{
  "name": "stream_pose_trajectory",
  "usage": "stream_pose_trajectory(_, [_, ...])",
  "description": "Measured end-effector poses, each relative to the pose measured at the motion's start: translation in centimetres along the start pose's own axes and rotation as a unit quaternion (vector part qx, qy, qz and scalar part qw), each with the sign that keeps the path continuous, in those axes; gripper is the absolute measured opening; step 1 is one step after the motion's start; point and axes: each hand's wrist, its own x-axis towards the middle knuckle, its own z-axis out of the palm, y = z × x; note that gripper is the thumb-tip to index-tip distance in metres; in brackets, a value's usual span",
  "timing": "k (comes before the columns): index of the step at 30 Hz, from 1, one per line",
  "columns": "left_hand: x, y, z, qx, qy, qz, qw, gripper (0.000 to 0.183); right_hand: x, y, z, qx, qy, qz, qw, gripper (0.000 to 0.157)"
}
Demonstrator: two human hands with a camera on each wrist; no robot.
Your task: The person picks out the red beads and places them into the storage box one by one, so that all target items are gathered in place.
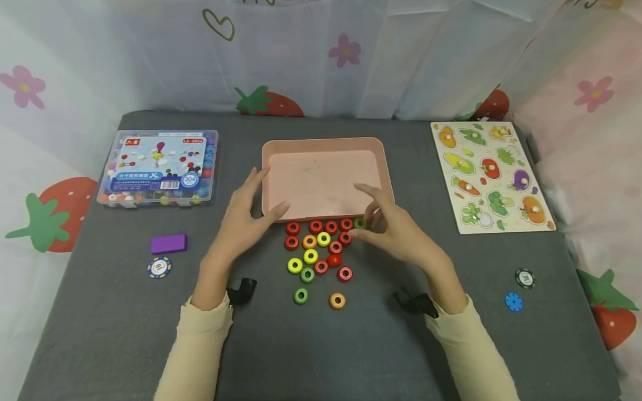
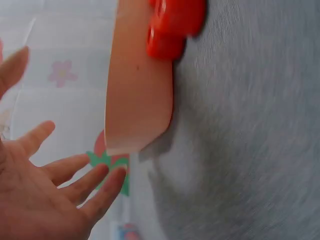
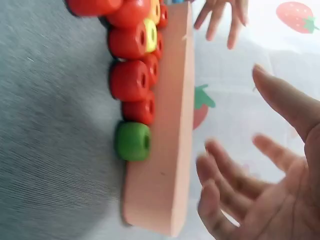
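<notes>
A shallow pink tray (image 1: 321, 181) lies mid-table, with nothing in it. Along and in front of its near edge sit several round beads with holes, among them a red bead (image 1: 344, 273), a yellow bead (image 1: 295, 265), an orange bead (image 1: 337, 301) and a green bead (image 3: 133, 141) against the tray wall. My left hand (image 1: 241, 220) is spread at the tray's left front corner, fingers apart; the left wrist view shows nothing in it. Over the right front corner hovers my right hand (image 1: 398, 228), its fingers loosely bent and holding nothing in the right wrist view.
At the back left is a clear plastic case (image 1: 159, 167) of coloured pieces. A purple block (image 1: 169, 244) and a poker chip (image 1: 159, 267) lie before it. To the right are a vegetable puzzle board (image 1: 481, 192), a dark chip (image 1: 525, 278) and a blue disc (image 1: 514, 302).
</notes>
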Motion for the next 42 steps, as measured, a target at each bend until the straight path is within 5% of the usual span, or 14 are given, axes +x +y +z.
stream_pose_trajectory(6, [-0.4, -1.0, 0.3, -0.156, -0.027, 0.001, 0.9874, 0.075, -0.5, 1.5, 1.3, 0.047, -0.094, -0.03, 0.994, 0.071])
stream_pose_trajectory(12, [-0.3, -1.8, 0.8, -0.22, -0.039, -0.034, 0.9741, 0.074, -0.4, 2.3, 2.6, 0.048, -0.131, -0.021, 0.99, 0.066])
stream_pose_trajectory(27, [-0.3, -2.4, 1.4, -0.205, -0.019, -0.077, 0.9756, 0.068, 0.5, 2.1, 4.1, -0.001, -0.085, -0.006, 0.996, 0.033])
stream_pose_trajectory(33, [-0.3, -2.5, 1.4, -0.207, -0.015, -0.078, 0.9751, 0.067, 0.8, 1.0, 3.0, 0.008, -0.073, -0.017, 0.997, 0.028])
stream_pose_trajectory(42, [-0.3, -2.4, 1.4, -0.203, -0.012, -0.084, 0.9756, 0.067, 3.9, -0.5, 1.5, 0.021, 0.032, -0.053, 0.998, 0.024])
